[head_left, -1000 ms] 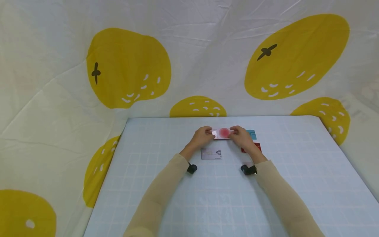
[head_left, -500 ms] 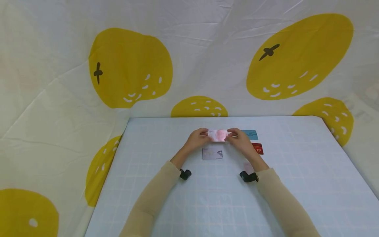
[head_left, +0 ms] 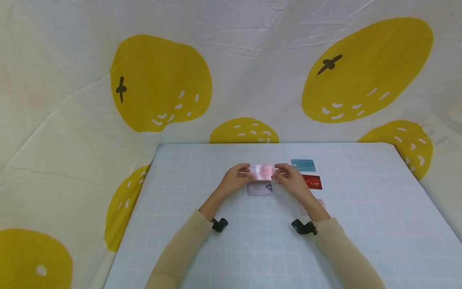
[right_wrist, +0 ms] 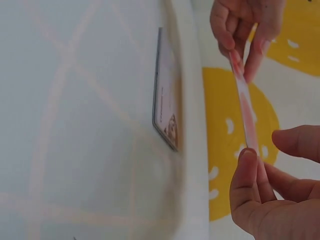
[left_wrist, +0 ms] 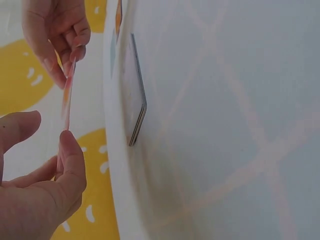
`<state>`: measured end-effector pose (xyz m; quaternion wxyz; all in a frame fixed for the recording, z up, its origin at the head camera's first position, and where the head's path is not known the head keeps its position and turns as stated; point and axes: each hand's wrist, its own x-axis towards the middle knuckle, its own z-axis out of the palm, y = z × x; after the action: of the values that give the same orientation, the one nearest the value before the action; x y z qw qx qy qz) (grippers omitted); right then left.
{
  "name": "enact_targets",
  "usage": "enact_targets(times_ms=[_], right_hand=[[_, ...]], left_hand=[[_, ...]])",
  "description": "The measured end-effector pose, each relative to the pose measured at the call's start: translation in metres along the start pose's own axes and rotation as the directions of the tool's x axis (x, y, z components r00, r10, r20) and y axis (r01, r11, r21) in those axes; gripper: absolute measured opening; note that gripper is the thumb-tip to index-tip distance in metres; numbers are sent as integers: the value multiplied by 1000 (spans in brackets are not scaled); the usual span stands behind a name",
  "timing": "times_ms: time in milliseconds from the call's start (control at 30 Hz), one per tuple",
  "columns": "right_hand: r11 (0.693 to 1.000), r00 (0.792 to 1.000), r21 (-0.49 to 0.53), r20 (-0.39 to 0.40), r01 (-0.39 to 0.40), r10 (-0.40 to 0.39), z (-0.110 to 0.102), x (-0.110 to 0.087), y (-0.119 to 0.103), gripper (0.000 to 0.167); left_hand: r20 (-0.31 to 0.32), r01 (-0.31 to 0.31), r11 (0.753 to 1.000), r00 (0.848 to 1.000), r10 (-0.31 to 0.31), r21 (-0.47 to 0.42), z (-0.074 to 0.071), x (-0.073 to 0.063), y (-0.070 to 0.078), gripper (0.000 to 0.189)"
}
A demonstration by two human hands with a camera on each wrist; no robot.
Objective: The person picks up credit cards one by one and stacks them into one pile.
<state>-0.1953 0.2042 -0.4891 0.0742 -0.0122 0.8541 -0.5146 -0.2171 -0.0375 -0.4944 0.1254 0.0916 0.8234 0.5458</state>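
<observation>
A pink and white card (head_left: 262, 172) is held up between both hands, clear of the tabletop in the wrist views. My left hand (head_left: 234, 177) pinches its left end and my right hand (head_left: 290, 180) pinches its right end. Below it in the head view lies a silver-grey card (head_left: 259, 190) with a dark diamond-like print, its upper edge overlapped by the pink one. In the left wrist view the edge of that silver-grey card (left_wrist: 134, 95) shows dark layered lines, like stacked cards.
Right of the hands lie a teal VIP card (head_left: 303, 165), a red VIP card (head_left: 312, 182) partly behind the right hand, and a pale pink-printed card (head_left: 320, 203) mostly under the right wrist. The table (head_left: 202, 156) has a pale checked cover; a fruit-print sheet (head_left: 252, 80) hangs behind.
Both hands have drawn the pink card back toward the body and slightly left, so it now overlaps the silver-grey card. More of the teal and red cards shows.
</observation>
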Motion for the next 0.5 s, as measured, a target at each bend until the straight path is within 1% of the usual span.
enact_targets(times_ms=[100, 300, 500], right_hand=[[1000, 1000, 11, 9, -12, 12, 3, -6, -1, 41], [999, 999, 18, 17, -41, 41, 10, -13, 3, 41], [1000, 999, 18, 29, -22, 21, 15, -16, 8, 41]], left_hand=[[-3, 22, 1000, 1000, -22, 10, 0, -6, -3, 56], [-3, 12, 1000, 1000, -12, 3, 1, -16, -11, 57], [0, 20, 1000, 1000, -20, -9, 3, -23, -11, 54]])
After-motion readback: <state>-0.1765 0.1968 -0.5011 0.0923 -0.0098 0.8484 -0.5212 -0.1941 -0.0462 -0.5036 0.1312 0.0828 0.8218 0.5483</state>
